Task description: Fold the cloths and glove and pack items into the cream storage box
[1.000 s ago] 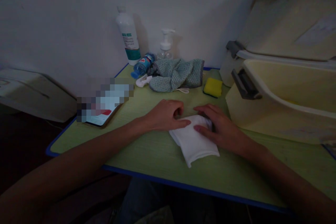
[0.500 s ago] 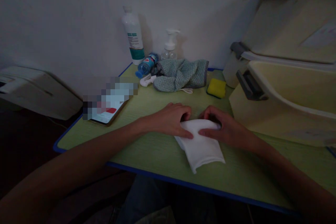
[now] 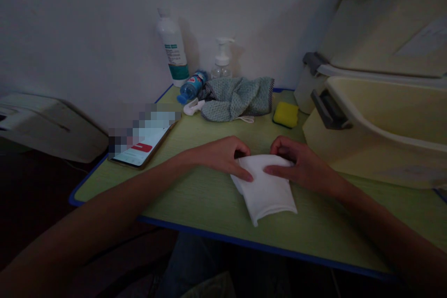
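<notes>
A folded white cloth [image 3: 270, 195] lies over the green table near its front edge, its far end raised between my two hands. My left hand [image 3: 228, 156] pinches the cloth's far left side, thumb on top and fingers curled behind it. On the far right side my right hand [image 3: 298, 163] grips the cloth the same way, its thumb pressed on the upper face. The fingertips behind the cloth are partly hidden. The cloth's near edge hangs loose toward me and shows more than one layer.
Behind my hands lie a grey-green textured cloth [image 3: 237, 98], a yellow sponge [image 3: 285, 114] and a blue bottle [image 3: 193, 86]. A white bottle [image 3: 173, 49] and a pump bottle [image 3: 222, 60] stand by the wall. At left lies a phone [image 3: 143, 144]; at right stands an open cream bin [image 3: 349, 149].
The whole view has shifted slightly. My right fingers have opened a little at the cloth's far edge, and both hands still hold it in about the same place.
</notes>
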Tool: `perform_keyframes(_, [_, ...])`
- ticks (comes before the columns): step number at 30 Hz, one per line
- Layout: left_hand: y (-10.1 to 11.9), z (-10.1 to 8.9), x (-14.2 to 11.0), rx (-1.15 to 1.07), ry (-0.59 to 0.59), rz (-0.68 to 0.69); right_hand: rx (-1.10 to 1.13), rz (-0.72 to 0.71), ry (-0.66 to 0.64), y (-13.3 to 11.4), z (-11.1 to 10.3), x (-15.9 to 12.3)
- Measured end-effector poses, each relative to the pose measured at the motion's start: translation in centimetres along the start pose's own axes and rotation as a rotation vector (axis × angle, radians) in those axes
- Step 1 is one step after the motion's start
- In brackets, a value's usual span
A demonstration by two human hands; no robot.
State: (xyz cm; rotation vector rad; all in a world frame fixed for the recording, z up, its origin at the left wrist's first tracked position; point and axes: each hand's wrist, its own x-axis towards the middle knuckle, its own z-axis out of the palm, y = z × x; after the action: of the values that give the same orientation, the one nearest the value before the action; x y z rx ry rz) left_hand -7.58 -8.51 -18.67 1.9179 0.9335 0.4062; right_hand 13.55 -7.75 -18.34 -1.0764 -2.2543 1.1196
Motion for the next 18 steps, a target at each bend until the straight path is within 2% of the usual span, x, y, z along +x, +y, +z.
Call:
perform_keyframes(6, [-0.3,-0.7,0.0,-0.257,0.074,-0.042,0.123,0.067,-0.050,-0.2,-0.4,0.1])
perform_keyframes(9, [-0.8,-0.8,0.2,-0.416,0.209,-0.032,0.176,0.105,-0.088,-0.3,-0.8,-0.1])
perform_keyframes(11, [-1.2,-0.7,0.4,-0.464,0.319,-0.024,0.174,0.095,-0.067,-0.5,-0.9,-0.2])
perform_keyframes(14, [-1.6,-0.6,0.7,-0.487,0.389,-0.009,0.115,0.041,0.057,-0.8,-1.0,-0.3])
perform_keyframes(18, [-1.8,-0.3,0.9,-0.569,0.372,0.056,-0.009,0.000,0.357,-1.0,-0.9,-0.7])
